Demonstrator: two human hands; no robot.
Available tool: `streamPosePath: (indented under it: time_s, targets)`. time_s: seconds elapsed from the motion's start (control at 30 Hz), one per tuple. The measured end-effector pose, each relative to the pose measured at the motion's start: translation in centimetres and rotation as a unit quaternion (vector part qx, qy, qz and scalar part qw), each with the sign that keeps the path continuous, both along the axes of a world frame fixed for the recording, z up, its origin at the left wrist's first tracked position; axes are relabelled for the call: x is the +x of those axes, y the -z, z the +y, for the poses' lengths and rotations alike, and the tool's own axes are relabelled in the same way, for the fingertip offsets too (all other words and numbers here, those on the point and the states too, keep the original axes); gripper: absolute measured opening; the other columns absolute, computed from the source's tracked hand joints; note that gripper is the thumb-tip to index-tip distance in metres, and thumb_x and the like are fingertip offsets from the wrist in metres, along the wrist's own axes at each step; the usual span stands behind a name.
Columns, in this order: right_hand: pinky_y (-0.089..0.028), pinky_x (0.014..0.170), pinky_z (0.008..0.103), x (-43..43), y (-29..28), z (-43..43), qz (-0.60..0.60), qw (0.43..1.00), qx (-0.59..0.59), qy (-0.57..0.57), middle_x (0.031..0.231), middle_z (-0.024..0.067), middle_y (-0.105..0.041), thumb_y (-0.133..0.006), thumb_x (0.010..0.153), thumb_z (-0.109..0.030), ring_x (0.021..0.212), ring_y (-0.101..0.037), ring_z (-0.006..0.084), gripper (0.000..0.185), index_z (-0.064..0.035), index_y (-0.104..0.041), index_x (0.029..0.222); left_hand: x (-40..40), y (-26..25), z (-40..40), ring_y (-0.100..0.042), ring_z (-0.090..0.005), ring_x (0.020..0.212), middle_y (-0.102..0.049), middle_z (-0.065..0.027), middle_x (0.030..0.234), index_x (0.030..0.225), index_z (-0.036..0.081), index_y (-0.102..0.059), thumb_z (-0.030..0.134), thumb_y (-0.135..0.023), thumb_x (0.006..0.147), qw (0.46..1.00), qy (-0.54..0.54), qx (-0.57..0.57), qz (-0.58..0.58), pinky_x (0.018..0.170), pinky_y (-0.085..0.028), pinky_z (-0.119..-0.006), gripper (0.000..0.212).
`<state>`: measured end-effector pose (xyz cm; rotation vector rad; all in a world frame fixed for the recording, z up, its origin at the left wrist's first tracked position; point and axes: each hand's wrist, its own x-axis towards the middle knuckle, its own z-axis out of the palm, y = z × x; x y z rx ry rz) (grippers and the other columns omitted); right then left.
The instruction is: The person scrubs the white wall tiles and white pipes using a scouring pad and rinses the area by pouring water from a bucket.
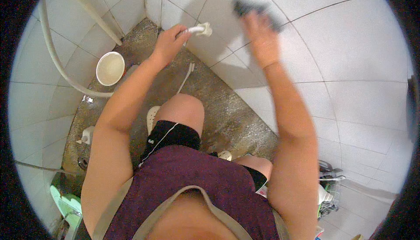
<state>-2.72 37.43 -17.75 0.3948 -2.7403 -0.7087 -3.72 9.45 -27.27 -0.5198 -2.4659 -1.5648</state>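
Note:
In my left hand (171,45) is the end of a white curved plastic fitting (197,29) with a cream-coloured head; whether it is fixed to the wall cannot be told. My right hand (262,44) is blurred and presses a dark grey cloth or scrubbing pad (251,6) against or close to the white tiled wall (315,49). Shadows of the arms fall on the tiles. Between my left hand and my knee, a thin white handle, perhaps of a brush (187,75), reaches over the wet brown floor (223,108).
A round white tub (111,69) stands near the left wall, beside a pale hose (59,59) and a pipe (95,16). A white bottle (87,135) and a green plastic item (67,204) are lower left. Bottles (325,195) sit in a rack at lower right.

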Motion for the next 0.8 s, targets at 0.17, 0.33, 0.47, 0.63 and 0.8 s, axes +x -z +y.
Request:
streamPosePath:
  time_s: [0.17,0.33,0.47,0.63,0.8]
  targets:
    - [-0.039,0.093,0.0427,9.7,11.0,6.7,-0.118,0.990,-0.004,-0.080,0.147,0.0014,-0.030,-0.050,0.082,-0.010,0.128,-0.038,0.0236,0.054,-0.0159,-0.042,0.135,1.5,1.6,-1.0,-0.057,-0.0239,0.070,-0.061,-0.0149,0.078,0.100,0.003,-0.061,0.031,-0.059,0.087,0.998,0.042,-0.024,-0.035,0.065,-0.044,-0.034,0.031]
    - [-0.043,0.087,0.0459,10.5,-0.6,8.6,0.058,0.995,0.067,-0.053,0.141,0.0020,-0.037,-0.051,0.081,-0.014,0.124,-0.040,0.0287,0.052,-0.0254,-0.048,0.131,1.1,-0.8,0.6,-0.058,-0.0208,0.073,-0.062,-0.0140,0.083,0.102,0.003,-0.061,0.029,-0.058,0.088,0.996,0.058,-0.045,-0.059,0.068,-0.045,-0.032,0.030]
    - [-0.032,0.097,0.0509,9.9,-14.8,10.3,0.401,0.911,-0.033,-0.089,0.136,0.0103,-0.042,-0.060,0.078,-0.015,0.124,-0.038,0.0359,0.052,-0.0230,-0.051,0.128,2.2,-5.9,4.2,-0.057,-0.0198,0.075,-0.063,-0.0123,0.085,0.106,0.005,-0.060,0.027,-0.058,0.088,0.995,0.075,-0.028,-0.061,0.069,-0.045,-0.032,0.029]
    - [-0.029,0.103,0.0552,15.6,-8.6,15.6,0.466,0.878,-0.108,0.013,0.137,0.0209,-0.036,-0.062,0.077,-0.011,0.125,-0.033,0.0442,0.054,-0.0186,-0.048,0.129,3.9,-8.5,9.7,-0.059,-0.0256,0.081,-0.063,-0.0129,0.092,0.110,0.005,-0.059,0.027,-0.057,0.089,0.984,0.163,-0.062,0.019,0.074,-0.045,-0.034,0.031]
    - [-0.028,0.103,0.0566,23.1,7.1,14.1,0.263,0.908,-0.286,0.156,0.133,0.0256,-0.035,-0.059,0.073,-0.001,0.125,-0.031,0.0487,0.059,-0.0091,-0.045,0.130,7.6,-13.8,17.7,-0.059,-0.0185,0.076,-0.063,-0.0084,0.084,0.108,0.002,-0.060,0.026,-0.054,0.091,0.972,0.216,-0.091,0.033,0.071,-0.046,-0.030,0.030]
